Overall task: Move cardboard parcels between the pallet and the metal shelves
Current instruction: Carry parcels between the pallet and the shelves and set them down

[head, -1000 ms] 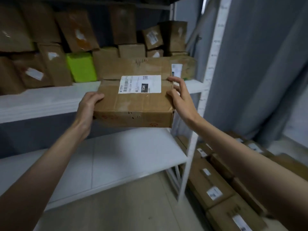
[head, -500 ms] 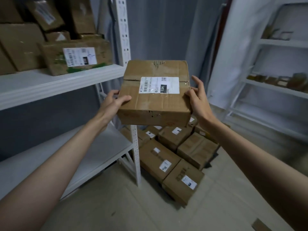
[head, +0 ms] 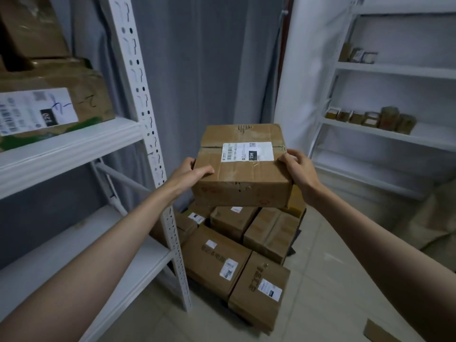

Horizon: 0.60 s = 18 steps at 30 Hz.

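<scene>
While the metal shelves [head: 138,134] stand left of the parcel [head: 243,174], the left hand [head: 188,175] grips its left edge and the right hand [head: 299,169] curls over its right corner, holding it above stacked parcels [head: 234,250]; bare floor [head: 328,299] lies right.

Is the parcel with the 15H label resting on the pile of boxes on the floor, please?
No, the parcel is held in the air above the pile, gripped by the left hand and right hand.

Matt brown cardboard parcel [head: 243,178] with creased faces, glossy white paper label [head: 247,151], white painted perforated metal shelves [head: 148,124], grey cloth curtain [head: 209,70]
</scene>
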Tool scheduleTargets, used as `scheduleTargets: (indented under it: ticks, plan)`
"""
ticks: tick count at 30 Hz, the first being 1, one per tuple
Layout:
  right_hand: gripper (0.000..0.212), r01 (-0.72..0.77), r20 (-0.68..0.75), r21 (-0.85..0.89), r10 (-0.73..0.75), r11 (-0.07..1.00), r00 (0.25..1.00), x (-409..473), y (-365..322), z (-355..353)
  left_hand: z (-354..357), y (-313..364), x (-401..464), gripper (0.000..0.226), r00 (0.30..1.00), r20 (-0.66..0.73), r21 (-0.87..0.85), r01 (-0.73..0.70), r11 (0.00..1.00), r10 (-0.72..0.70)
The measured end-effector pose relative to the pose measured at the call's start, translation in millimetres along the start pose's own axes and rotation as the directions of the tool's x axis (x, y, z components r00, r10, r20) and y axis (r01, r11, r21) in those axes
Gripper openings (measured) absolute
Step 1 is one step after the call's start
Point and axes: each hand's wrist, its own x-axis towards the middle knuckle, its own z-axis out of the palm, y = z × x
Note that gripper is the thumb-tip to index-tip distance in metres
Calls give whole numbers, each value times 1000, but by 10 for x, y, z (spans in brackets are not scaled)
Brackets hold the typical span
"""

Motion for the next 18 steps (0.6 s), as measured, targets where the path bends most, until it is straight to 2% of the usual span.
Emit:
scheduleTargets:
  ticks: [7, 12, 18]
  plan:
    - [23, -56, -36, -70, 53, 996, 998, 409, 392, 329, 74, -259, 592, 65, 994, 101, 22, 48, 999, -50]
    - [49, -133, -77, -65, 128, 989, 989, 779, 632, 661, 115, -472, 1025, 67, 990, 112, 68, 84, 994, -91]
    - [49, -191, -143, -66, 180, 979, 973, 1414, 930, 1056, 203, -644, 1790, 82, 974, 114, 103, 183, 978, -194]
